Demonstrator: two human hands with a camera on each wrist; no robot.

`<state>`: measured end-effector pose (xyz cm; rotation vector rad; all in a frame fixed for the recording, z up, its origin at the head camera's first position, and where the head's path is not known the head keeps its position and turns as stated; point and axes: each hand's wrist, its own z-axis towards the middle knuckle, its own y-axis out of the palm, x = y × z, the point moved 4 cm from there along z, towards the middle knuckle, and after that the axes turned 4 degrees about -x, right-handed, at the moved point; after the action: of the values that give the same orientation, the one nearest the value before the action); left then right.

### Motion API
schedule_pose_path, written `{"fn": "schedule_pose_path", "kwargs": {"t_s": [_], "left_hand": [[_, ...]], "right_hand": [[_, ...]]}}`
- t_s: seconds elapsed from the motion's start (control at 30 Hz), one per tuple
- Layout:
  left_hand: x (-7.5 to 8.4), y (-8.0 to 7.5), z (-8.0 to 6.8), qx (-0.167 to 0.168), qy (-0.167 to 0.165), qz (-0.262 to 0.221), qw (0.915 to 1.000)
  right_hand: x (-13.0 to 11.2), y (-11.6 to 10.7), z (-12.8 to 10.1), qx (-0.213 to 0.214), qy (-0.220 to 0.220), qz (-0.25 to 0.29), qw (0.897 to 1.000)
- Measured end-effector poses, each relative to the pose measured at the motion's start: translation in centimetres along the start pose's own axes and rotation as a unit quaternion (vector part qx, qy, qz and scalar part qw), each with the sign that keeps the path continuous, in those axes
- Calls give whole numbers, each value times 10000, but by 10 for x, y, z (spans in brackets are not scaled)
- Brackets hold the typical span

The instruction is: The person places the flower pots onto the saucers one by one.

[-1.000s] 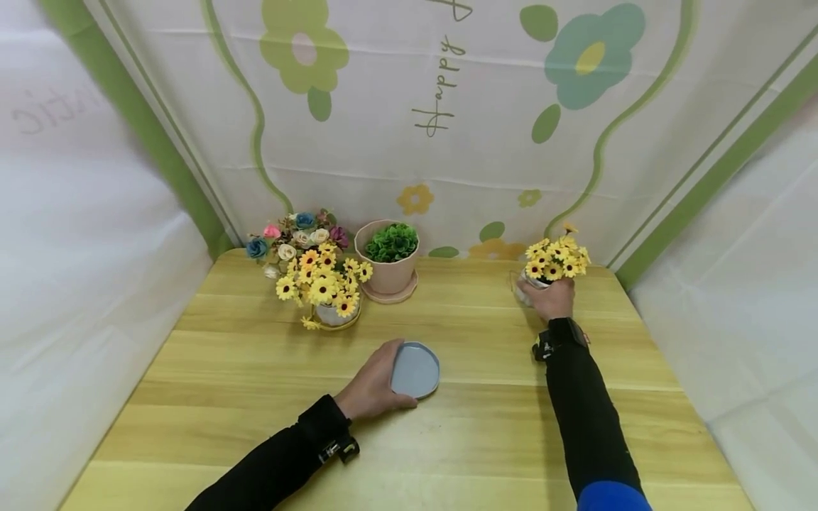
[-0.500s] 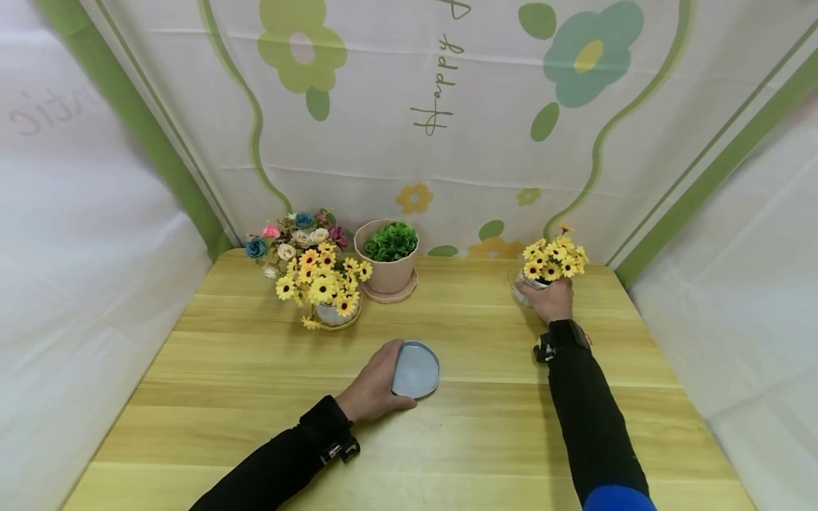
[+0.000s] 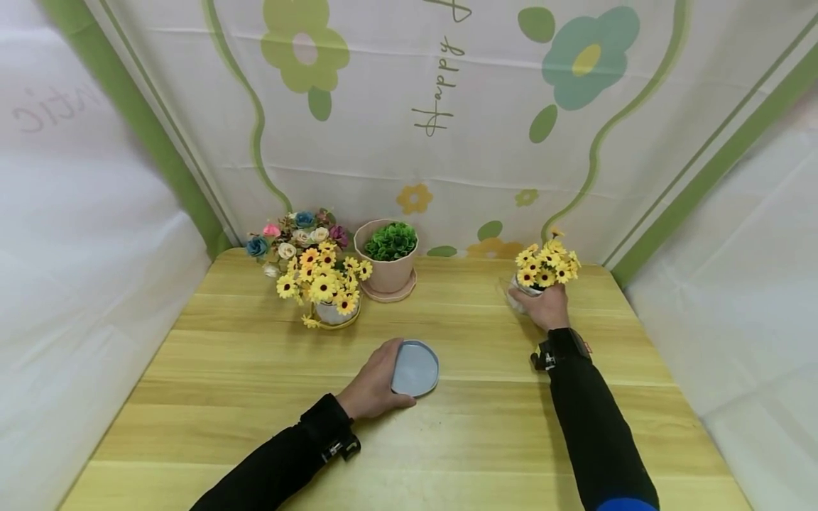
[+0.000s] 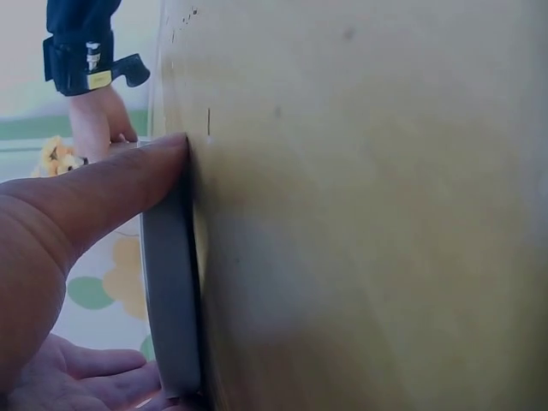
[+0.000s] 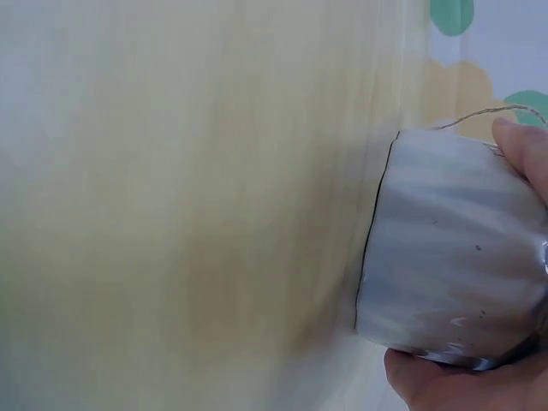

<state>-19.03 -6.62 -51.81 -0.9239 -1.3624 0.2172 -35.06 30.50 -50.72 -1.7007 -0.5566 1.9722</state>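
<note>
Wide wooden table [image 3: 447, 440], floral backdrop [image 3: 447, 106] behind it. Back left stand a mixed bouquet [image 3: 297, 238], a pink pot [image 3: 388, 273] of greenery, and a yellow daisy pot [image 3: 329, 298] in front of the bouquet.

Over on the right, near the back edge, the right hand [image 3: 544, 306] has its fingers curled round a small pot [image 3: 520, 289] of yellow daisies [image 3: 546, 261]; the right wrist view shows the pot [image 5: 454, 257] as a pale, smooth cup with fingertips [image 5: 522, 154] at its rim and the thumb beneath. It looks light and top-heavy, probably slick-walled, so a grip low on the body, clear of the soft blooms, seems wisest.

Mid-table, the left hand [image 3: 371, 387] clamps a blue saucer [image 3: 415, 367] lying flat, thumb on the near edge, fingers on the far one. The left wrist view shows the thin rim [image 4: 171, 308] pinched edge-on. Stiff, shallow, likely light; the rim is the only real hold.
</note>
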Motion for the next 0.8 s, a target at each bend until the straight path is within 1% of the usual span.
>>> {"fn": "schedule_pose_path", "kwargs": {"t_s": [0.3, 0.63, 0.8], "left_hand": [[2, -2, -1, 21, -12, -20, 10000], [2, 0, -1, 4, -55, -38, 10000], [3, -1, -1, -6, -42, 11, 10000]], "right_hand": [[-10, 6, -11, -123, -299, 94, 9994], [-20, 11, -28, -301, -271, 33, 9992], [-26, 13, -39, -431, -118, -52, 9990]]}}
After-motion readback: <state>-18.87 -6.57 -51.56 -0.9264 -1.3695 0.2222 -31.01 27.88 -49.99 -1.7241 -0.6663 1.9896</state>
